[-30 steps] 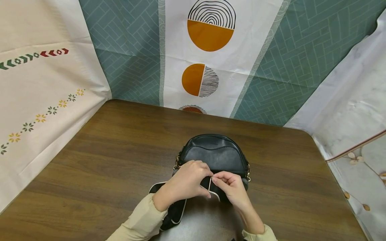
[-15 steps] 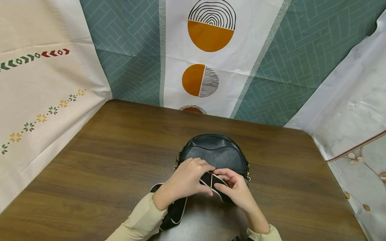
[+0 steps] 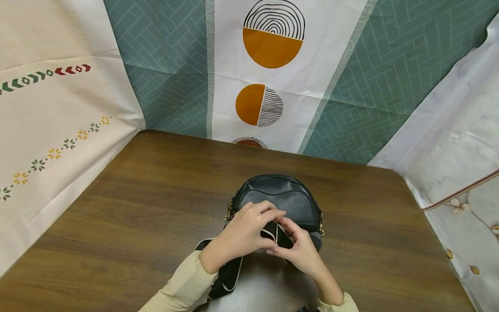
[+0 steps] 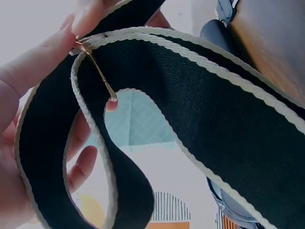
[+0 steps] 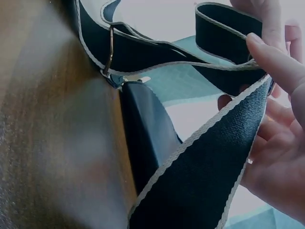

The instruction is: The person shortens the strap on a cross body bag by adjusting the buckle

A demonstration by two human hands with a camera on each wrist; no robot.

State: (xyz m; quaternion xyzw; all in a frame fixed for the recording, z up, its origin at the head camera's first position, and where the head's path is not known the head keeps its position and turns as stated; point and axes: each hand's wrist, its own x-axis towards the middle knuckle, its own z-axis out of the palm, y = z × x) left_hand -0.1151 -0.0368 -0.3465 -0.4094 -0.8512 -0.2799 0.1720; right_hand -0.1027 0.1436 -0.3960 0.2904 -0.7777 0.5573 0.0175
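Observation:
A black bag strap (image 3: 269, 227) with pale edging bends into a loop between the two hands. My left hand (image 3: 246, 230) grips it, thumb on the near side and fingers behind the band. Facing it, my right hand (image 3: 302, 251) holds the strap too, and the two thumb tips meet in the head view. A thin gold strap slider (image 4: 97, 69) sits at the thumbs in the left wrist view, with the band looped around it. Another gold bar (image 5: 111, 50) crosses the strap in the right wrist view. The black handbag (image 3: 278, 201) stands just behind the hands, its lower front partly hidden.
Gold rings (image 3: 228, 212) show at the bag's left side, with a clasp (image 3: 321, 229) at its right. More strap (image 3: 226, 277) trails under the left forearm. The wooden table (image 3: 156, 203) ends at a patterned cloth backdrop (image 3: 167, 86).
My right hand's thumb has moved left to meet the left thumb, and its fingers have closed in around the strap near the slider. The bag has stayed in place.

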